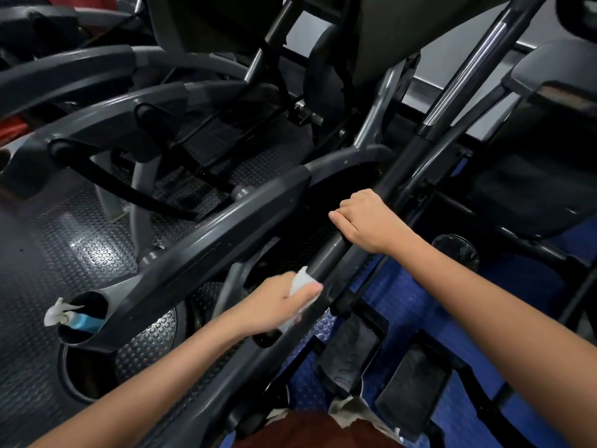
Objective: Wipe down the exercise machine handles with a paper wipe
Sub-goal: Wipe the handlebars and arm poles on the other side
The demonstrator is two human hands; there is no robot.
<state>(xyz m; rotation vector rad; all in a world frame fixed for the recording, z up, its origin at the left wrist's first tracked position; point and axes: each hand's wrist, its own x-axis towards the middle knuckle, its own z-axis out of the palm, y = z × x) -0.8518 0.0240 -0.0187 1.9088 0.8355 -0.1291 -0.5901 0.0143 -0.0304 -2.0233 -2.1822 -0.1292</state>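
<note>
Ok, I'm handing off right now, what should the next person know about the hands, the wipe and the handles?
Left hand: holds the white paper wipe against the long dark grey handle bar.
Right hand: grips the same bar higher up, steadying it.
White-topped spray bottle sits in the round cup holder at left.
Done: cannot tell how much is wiped.
Left: the rest of this bar, then the other handles.

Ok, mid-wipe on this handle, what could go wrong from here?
1. The left hand holds only a small wad of wipe against the handle; it may slip free or miss the far side of the bar.
2. The right hand grips the same handle higher up, so that patch stays unwiped unless it shifts.
3. The spray bottle lies tilted in the cup holder; a knock could tip it out.
</note>
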